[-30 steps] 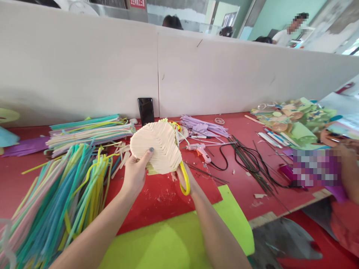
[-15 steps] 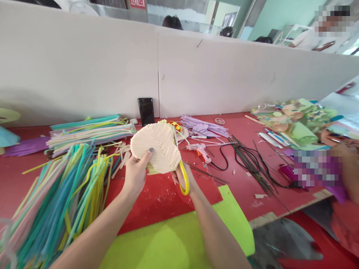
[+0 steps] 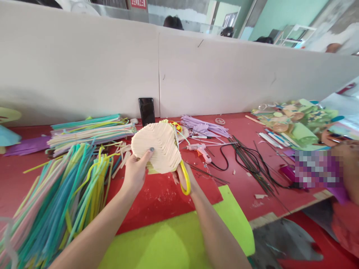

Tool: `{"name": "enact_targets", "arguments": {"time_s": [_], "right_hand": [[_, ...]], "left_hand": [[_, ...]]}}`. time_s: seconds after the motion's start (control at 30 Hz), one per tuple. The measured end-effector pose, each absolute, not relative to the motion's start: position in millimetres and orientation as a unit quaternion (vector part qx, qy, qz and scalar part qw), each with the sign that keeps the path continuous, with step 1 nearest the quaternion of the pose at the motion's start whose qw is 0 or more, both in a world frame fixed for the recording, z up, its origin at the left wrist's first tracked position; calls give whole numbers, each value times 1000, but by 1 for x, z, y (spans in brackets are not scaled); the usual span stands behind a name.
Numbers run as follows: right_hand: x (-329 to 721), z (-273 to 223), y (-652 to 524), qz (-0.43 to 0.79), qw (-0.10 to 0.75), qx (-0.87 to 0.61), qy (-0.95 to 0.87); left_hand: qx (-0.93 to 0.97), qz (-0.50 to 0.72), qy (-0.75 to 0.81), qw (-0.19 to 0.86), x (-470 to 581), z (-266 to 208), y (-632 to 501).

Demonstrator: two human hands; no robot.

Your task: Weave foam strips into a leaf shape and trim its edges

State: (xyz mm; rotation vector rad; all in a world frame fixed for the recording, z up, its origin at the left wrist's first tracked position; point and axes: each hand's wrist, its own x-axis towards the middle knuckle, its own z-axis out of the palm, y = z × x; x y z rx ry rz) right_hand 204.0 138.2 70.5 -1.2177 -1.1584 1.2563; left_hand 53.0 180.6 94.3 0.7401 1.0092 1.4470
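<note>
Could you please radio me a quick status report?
Left hand: gripping cream ribbed piece. Right hand: on yellow-handled scissors, by piece's edge. Pink glue gun at right, not in the way.

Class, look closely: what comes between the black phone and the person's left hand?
In the head view, part of the cream ribbed piece comes between the left hand and the black phone, hiding what lies behind it.

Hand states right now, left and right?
Left hand: closed, holding the cream leaf-shaped piece.
Right hand: holding yellow-handled scissors, partly hidden behind the piece.
</note>
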Motion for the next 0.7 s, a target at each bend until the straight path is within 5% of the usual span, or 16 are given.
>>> {"name": "enact_targets", "arguments": {"time_s": [0.7], "right_hand": [[199,49,143,496,508,-539,-454]], "left_hand": [[321,616,428,578,53,86,184]]}}
